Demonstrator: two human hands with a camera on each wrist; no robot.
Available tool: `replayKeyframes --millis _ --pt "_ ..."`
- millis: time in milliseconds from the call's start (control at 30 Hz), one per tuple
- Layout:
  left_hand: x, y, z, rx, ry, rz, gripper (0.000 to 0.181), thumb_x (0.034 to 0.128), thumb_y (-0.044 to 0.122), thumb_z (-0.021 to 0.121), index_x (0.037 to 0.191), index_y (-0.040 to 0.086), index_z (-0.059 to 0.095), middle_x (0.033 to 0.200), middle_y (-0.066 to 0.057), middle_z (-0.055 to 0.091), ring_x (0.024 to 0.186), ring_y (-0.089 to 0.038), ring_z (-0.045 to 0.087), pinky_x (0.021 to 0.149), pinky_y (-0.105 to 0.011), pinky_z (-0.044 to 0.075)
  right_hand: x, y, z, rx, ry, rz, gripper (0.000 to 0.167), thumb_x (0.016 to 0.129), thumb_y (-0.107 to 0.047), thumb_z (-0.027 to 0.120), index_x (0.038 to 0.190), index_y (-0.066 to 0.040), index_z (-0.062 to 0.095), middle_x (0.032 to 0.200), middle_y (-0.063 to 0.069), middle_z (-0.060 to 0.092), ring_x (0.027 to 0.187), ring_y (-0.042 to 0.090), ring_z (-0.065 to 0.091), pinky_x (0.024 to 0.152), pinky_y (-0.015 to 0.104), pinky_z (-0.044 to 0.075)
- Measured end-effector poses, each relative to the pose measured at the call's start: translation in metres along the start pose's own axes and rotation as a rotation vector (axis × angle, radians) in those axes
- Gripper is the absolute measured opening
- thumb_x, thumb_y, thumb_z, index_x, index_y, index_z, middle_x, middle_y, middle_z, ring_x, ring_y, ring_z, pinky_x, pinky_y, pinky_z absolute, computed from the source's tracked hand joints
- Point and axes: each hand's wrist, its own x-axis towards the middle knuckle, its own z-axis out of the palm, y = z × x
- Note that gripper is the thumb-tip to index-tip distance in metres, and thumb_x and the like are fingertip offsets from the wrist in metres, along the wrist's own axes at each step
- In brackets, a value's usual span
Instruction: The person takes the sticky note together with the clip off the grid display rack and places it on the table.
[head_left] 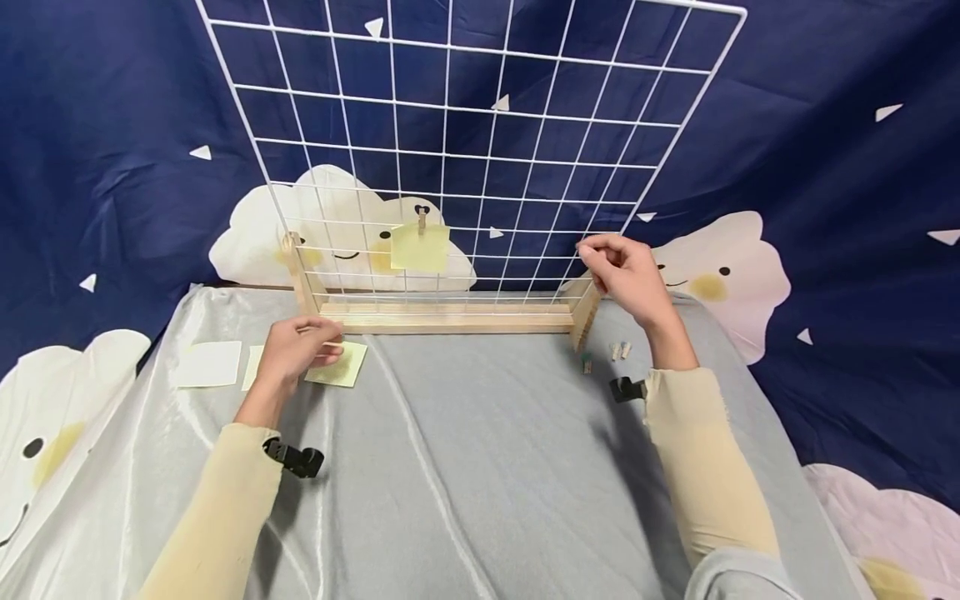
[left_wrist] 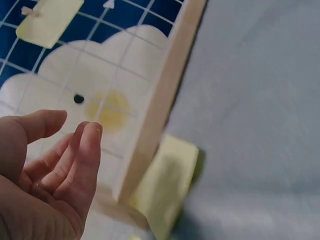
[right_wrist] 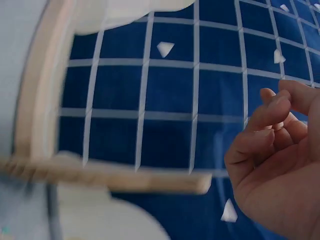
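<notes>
A yellow sticky note [head_left: 420, 248] hangs on the white wire grid [head_left: 486, 153], held by a small wooden clothespin [head_left: 422, 218]. My left hand [head_left: 296, 348] is over the left end of the wooden base, above another yellow note [head_left: 345, 367] on the cloth. In the left wrist view its thumb and fingers [left_wrist: 90, 150] are apart with nothing between them. Near the grid's lower right edge is my right hand [head_left: 626, 275]. Its fingers [right_wrist: 250, 145] are loosely bent in the right wrist view, and I see nothing held there.
Wooden feet and a crossbar [head_left: 457, 321] support the grid. A white note [head_left: 210, 364] and a partly hidden yellow note [head_left: 252, 367] lie at left. Small clothespins [head_left: 615, 352] lie right of the stand on the grey cloth [head_left: 480, 433]. A dark blue curtain [head_left: 750, 108] hangs behind.
</notes>
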Motion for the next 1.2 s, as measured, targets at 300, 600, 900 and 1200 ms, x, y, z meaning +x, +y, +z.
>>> replayKeyframes --millis 300,600,900,1200 --pt "0.008 0.022 0.023 -0.062 -0.026 0.067 0.029 0.0957 0.018 0.072 0.116 0.000 0.062 0.089 0.004 0.075 0.082 -0.013 0.073 0.074 -0.028 0.061 0.017 -0.032 0.031 0.113 -0.025 -0.039 0.015 0.100 -0.011 0.066 0.108 -0.001 0.072 0.060 0.002 0.051 0.052 0.014 0.045 0.049 0.023 0.037" --pt "0.009 0.038 0.037 -0.093 -0.049 0.137 0.037 0.0954 0.019 0.073 0.124 -0.002 0.060 0.097 0.004 0.074 0.088 -0.013 0.072 0.074 -0.027 0.061 0.029 -0.036 0.052 0.075 -0.071 -0.061 0.023 0.101 -0.016 0.066 0.115 0.002 0.068 0.060 0.004 0.051 0.052 0.016 0.045 0.049 0.024 0.037" --pt "0.014 0.055 0.052 -0.107 -0.076 0.182 0.041 0.0955 0.017 0.072 0.128 -0.003 0.057 0.098 0.001 0.073 0.086 -0.012 0.072 0.073 -0.028 0.061 0.037 -0.044 0.074 0.058 -0.106 -0.085 0.024 0.101 -0.017 0.065 0.117 0.000 0.068 0.062 0.006 0.050 0.052 0.022 0.046 0.048 0.026 0.035" --pt "0.017 0.065 0.068 -0.108 -0.044 0.187 0.043 0.0943 0.014 0.073 0.130 -0.004 0.056 0.095 0.000 0.070 0.081 -0.010 0.072 0.070 -0.029 0.061 0.044 -0.055 0.097 0.084 -0.130 -0.140 0.024 0.100 -0.014 0.065 0.117 0.002 0.068 0.060 0.005 0.049 0.049 0.017 0.045 0.047 0.027 0.035"
